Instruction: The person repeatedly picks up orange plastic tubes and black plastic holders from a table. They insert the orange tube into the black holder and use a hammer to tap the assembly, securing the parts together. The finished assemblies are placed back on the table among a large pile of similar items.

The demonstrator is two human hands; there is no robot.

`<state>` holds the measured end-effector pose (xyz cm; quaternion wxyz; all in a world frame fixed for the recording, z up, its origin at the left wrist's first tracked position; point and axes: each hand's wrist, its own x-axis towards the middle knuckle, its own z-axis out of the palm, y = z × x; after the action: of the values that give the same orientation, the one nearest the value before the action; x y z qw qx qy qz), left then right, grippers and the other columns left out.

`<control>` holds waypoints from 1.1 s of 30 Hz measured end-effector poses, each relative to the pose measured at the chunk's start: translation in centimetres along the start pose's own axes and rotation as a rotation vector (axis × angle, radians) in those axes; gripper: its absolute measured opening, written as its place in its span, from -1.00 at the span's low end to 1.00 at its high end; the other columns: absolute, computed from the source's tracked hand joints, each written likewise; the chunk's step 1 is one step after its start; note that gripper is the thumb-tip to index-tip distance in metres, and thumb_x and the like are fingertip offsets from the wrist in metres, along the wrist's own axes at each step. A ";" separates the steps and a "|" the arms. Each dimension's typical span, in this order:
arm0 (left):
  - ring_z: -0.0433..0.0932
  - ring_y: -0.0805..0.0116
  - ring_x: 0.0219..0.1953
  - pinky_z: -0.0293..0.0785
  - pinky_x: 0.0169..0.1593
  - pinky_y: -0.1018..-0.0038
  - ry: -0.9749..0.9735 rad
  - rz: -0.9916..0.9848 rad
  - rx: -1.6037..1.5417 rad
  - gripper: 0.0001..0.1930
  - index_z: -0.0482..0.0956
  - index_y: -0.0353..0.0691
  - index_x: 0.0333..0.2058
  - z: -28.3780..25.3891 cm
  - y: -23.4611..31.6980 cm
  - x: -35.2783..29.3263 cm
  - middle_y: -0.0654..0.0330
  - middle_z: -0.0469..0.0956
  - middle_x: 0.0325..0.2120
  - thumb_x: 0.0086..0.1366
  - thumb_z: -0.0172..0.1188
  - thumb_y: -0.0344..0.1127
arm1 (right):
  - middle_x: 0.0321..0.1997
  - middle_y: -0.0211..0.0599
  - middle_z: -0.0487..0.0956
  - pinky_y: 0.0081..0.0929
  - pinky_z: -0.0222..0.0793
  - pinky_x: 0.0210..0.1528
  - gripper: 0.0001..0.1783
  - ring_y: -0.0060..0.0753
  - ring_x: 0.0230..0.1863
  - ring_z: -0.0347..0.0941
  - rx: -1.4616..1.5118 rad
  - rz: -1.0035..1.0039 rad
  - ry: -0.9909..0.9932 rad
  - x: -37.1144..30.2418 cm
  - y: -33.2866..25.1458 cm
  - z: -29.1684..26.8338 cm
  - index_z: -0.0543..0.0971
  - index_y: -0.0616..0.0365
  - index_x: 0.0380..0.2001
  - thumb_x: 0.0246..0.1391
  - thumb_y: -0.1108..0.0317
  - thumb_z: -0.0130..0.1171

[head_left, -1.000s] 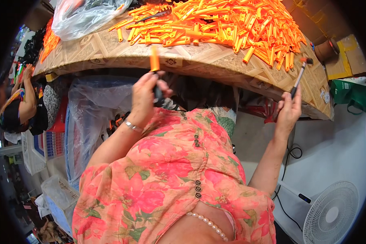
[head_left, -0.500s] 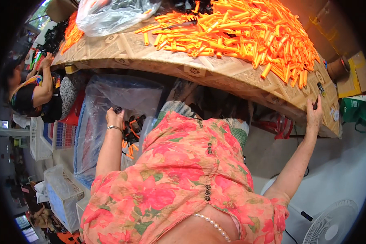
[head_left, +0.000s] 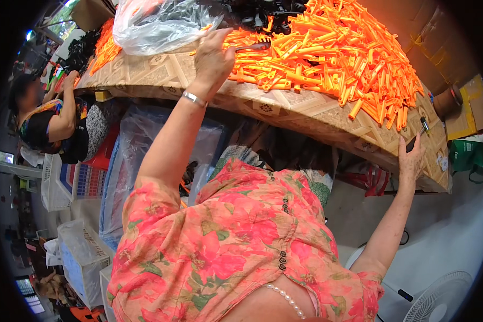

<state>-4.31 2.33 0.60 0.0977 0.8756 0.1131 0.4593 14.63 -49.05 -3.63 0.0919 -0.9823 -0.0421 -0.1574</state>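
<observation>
My left hand (head_left: 213,61) is stretched over the table's front edge, thumb and forefinger apart at the near end of a slim black piece with a toothed tip (head_left: 255,46). That piece lies on the edge of a large heap of orange plastic handle-like parts (head_left: 354,59). At the table's right end, my right hand (head_left: 410,161) is closed on a small dark piece (head_left: 411,144), partly hidden by the fingers. Just beyond those fingers lies a small black and yellow-green tool (head_left: 425,125).
A clear plastic bag (head_left: 161,32) and black parts (head_left: 247,16) sit behind the heap. Below the table is a plastic-lined bin (head_left: 139,134). A co-worker (head_left: 53,118) works at the far left. A white fan (head_left: 440,300) stands at lower right, a cardboard box (head_left: 469,107) at right.
My left hand has risen from the lined bin to the heap; the black item it held there no longer shows in it. My right hand stays at the table's right end.
</observation>
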 end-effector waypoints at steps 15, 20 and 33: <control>0.59 0.36 -0.35 0.49 -0.27 0.49 -0.048 -0.116 -0.212 -0.79 0.61 -0.25 -0.18 4.5 1.6 0.7 0.20 0.61 -0.37 0.19 0.27 -0.38 | 0.17 -0.16 0.38 -0.53 0.47 -0.21 -0.53 -0.39 -0.15 0.49 0.658 -0.181 0.351 -5.5 -3.2 -0.4 0.44 0.13 0.16 0.17 0.36 0.17; 0.55 0.56 -0.48 0.42 -0.43 0.67 -0.264 -0.603 -1.113 -0.88 0.59 -0.28 -0.31 1.5 10.9 -2.1 0.27 0.60 -0.47 0.24 0.29 -0.37 | 0.06 -0.24 0.48 -0.66 0.41 -0.40 -0.58 -0.66 -0.40 0.42 1.007 -0.338 0.156 -11.6 -11.6 -1.3 0.51 0.16 0.09 0.13 0.53 0.17; 0.66 0.37 -0.34 0.60 -0.35 0.54 -0.659 -1.187 -1.649 -0.78 0.54 -0.31 -0.16 1.2 16.2 -11.1 0.16 0.62 -0.31 0.29 0.24 -0.32 | -0.45 -0.47 0.58 -0.78 0.25 -0.52 -0.80 -0.81 -0.53 0.36 1.480 -0.040 -0.417 -15.8 -16.8 -1.0 0.62 0.19 -0.11 0.26 0.47 0.07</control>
<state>-7.72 -16.39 -4.27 0.8936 0.4250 0.1437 0.0137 -2.51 -33.61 -4.87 0.7126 -0.6733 -0.1706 0.0988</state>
